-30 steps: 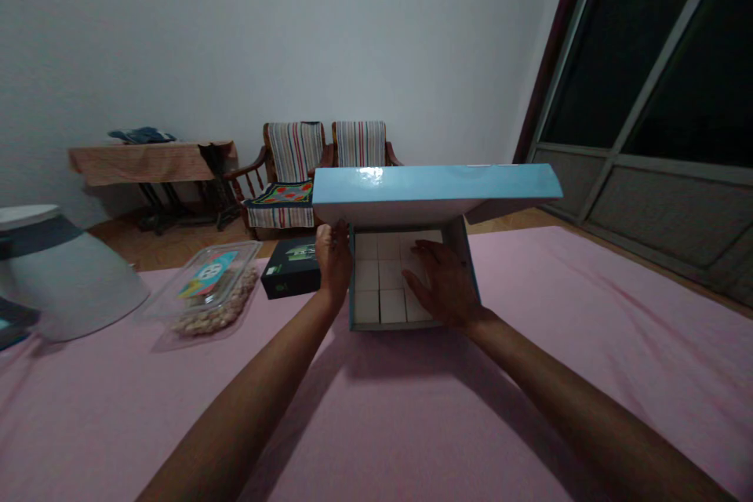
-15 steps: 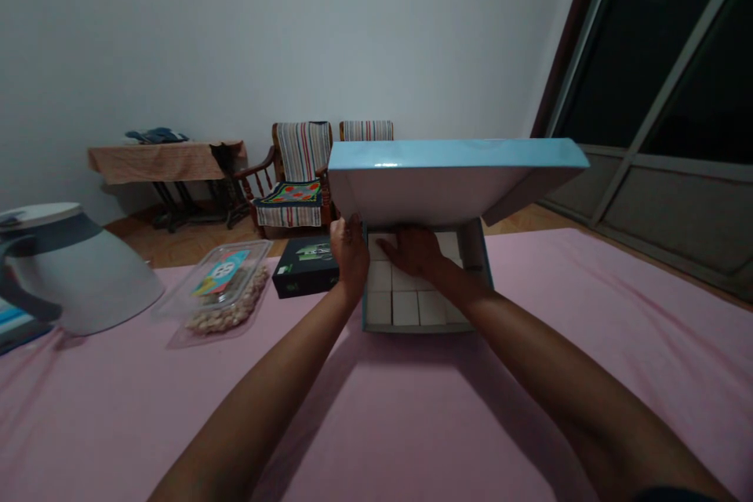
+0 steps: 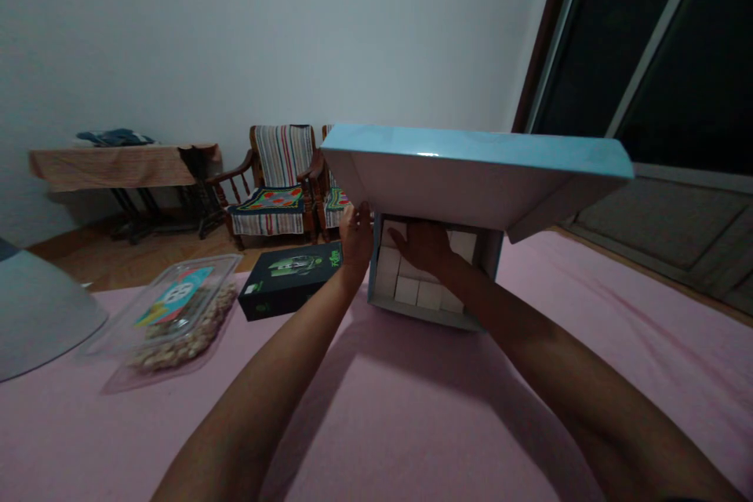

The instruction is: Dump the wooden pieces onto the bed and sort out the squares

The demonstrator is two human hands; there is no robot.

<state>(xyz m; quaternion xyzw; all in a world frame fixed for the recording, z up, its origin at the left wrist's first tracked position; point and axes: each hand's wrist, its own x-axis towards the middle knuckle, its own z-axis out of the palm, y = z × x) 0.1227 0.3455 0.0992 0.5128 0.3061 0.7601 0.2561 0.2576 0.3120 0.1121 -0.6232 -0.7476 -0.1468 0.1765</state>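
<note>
Pale wall [image 3: 376, 39] and wooden chairs [image 3: 274, 180] are seen beyond the blue box [image 3: 415, 313], which is set on a pink cloth [image 3: 376, 423] with its lid [image 3: 464, 180] raised. To the left of the blue box, a black carton [image 3: 288, 282] and a clear plastic tub [image 3: 176, 314] are laid. Inside the blue box, pale blocks [image 3: 407, 290] are packed in rows. At its left wall the left hand [image 3: 355, 243] is held upright; whether the wall is pinched by it cannot be told. Over the blocks inside the blue box the right hand [image 3: 424, 245] is laid, thumb held apart from the fingers; the fingertips are lost in shade, so a grip cannot be confirmed.

Judged by look, the blue box is made of stiff card, light in itself but weighted by its blocks, and its glossy lid may be slippery and easily creased. It would best be held low by both side walls; each block, by its top edges at a gap.
</note>
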